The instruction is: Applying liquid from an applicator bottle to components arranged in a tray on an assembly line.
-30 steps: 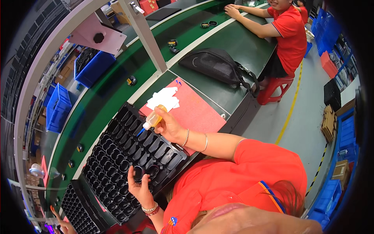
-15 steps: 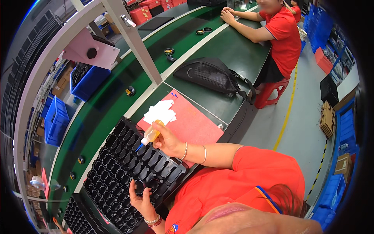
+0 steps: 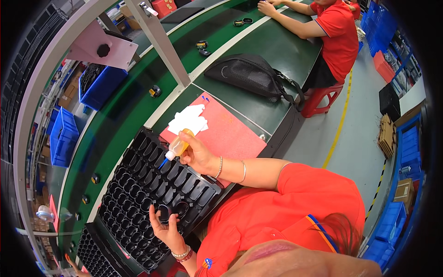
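Apparently for aim, the right hand (image 3: 199,158) grips a yellowish bottle (image 3: 178,146) near mid-frame, its blue nozzle (image 3: 163,163) slanting down over the black tray (image 3: 189,185); the left hand (image 3: 167,232), lower centre, pinches a black ring (image 3: 164,213) by its edges (perhaps keeping its middle clear). White paper (image 3: 188,120) lies handily above, on a pink sheet (image 3: 236,137).

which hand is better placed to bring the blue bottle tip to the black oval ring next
Probably the right hand: it grips the clear-and-yellow plastic bottle, its thin blue tip angled toward the black moulded tray. The left hand has finger and thumb around the black oval ring.
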### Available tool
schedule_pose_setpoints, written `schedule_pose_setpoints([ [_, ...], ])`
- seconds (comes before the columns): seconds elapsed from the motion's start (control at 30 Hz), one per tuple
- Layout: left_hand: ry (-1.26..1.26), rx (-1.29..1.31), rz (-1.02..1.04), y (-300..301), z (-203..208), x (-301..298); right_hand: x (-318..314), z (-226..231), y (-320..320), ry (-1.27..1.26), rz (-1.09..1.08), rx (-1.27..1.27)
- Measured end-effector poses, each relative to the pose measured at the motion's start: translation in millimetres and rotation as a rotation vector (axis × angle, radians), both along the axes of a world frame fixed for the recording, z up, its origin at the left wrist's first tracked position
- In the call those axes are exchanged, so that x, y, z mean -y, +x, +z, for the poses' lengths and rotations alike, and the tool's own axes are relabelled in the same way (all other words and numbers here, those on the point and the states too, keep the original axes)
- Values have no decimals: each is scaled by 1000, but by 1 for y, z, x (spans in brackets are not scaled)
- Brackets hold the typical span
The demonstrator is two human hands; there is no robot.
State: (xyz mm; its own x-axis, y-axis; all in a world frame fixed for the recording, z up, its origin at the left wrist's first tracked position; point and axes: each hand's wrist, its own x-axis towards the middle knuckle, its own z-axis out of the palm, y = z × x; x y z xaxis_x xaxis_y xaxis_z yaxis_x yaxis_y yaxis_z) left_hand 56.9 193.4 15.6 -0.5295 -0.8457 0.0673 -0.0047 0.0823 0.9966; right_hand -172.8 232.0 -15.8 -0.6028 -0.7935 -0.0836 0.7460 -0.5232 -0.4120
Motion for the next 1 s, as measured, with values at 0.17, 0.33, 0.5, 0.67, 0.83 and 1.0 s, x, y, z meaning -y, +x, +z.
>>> schedule_pose_setpoints([
  [0.17,21,-18,-12,3,-2,1,0,0,0,-1,7,6],
  [0.33,29,-52,66,0,3,-3,1,-2,-1,-9,21,6],
  [0.5,16,0,43,1,2,-1,1,-2,-2,-7,28,21],
  [0.67,-3,87,-87,3,-2,2,-1,4,-3,16,36,51],
  [0.83,35,103,-134,4,2,2,0,4,-2,69,14,4],
  [1.0,105,74,-186,9,-1,9,-2,2,-6,22,35,-12],
])
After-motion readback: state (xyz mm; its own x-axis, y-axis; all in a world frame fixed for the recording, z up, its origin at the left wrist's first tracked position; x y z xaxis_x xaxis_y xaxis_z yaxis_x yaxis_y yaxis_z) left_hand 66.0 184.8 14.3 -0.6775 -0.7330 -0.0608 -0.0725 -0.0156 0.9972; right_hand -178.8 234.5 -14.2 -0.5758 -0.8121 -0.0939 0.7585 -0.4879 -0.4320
